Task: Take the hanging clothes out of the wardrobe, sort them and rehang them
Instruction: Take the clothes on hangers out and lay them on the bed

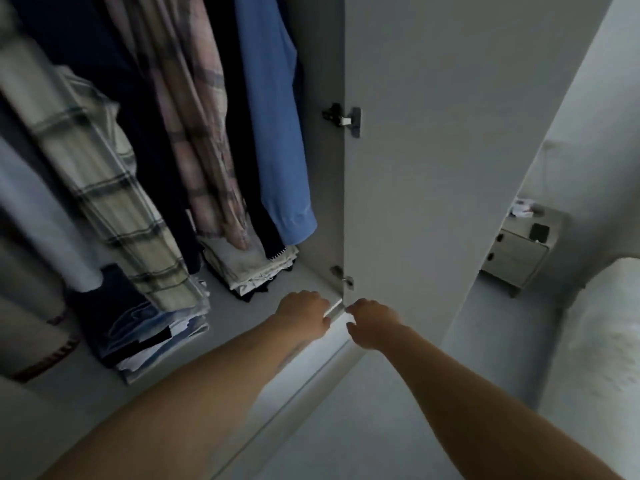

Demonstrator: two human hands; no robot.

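Grey nightstand (521, 249) by far wall, small items on top; white bed (602, 341) at right.

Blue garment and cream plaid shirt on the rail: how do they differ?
The blue garment is plain, one solid colour; the cream plaid shirt carries dark checked lines. The blue garment hangs at the right end, next to the wardrobe's side wall, while the plaid shirt hangs toward the left. The blue hem ends just above a folded pile; the plaid shirt's hem lies on another pile. Both hang inside the open wardrobe, and neither hand touches them.
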